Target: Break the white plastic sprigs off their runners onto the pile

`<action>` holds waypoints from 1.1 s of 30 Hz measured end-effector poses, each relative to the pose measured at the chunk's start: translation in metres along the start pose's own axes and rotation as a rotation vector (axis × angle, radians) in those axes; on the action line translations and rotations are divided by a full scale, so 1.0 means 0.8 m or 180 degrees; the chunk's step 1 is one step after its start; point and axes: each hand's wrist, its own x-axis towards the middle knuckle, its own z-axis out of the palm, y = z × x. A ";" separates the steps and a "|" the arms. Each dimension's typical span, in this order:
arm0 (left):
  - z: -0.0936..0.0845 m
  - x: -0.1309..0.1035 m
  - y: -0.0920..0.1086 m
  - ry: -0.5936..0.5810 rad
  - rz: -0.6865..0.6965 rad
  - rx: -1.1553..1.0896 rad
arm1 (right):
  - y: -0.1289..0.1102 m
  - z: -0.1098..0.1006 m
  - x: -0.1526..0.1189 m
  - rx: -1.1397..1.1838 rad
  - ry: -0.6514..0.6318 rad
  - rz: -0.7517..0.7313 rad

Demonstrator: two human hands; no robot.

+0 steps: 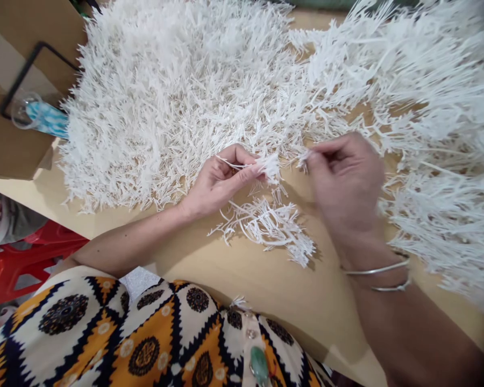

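Observation:
Between the thumb and fingers of my left hand (223, 180) is a small white frilly tuft (270, 167), with a thin strand trailing back over the fingers. To its right, my right hand (347, 185) is slightly blurred and pinches a small white piece (304, 160) at its fingertips. The two hands are apart. Just below them a small loose bunch of white branched strands (270, 226) lies on the tan table (242, 279). A large heap of similar white pieces (165, 97) spreads behind my hands, and another pile (435, 177) lies at the right.
A cardboard box (8, 145) stands at the left, with a black wire frame (14, 88) and a clear cup with something blue and white (44, 117) beside it. Beyond the table's left edge is a red plastic stool (20, 266).

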 end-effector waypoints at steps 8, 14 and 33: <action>0.002 0.001 -0.004 0.0503 -0.0107 0.0092 | -0.013 0.000 -0.008 0.0074 -0.0416 -0.0240; 0.005 0.000 -0.002 0.0414 -0.0169 0.0234 | -0.027 0.018 -0.027 -0.0335 -0.0806 -0.0790; 0.001 0.001 -0.002 0.0099 -0.0043 0.0107 | -0.017 0.026 -0.027 0.0362 -0.0496 0.0334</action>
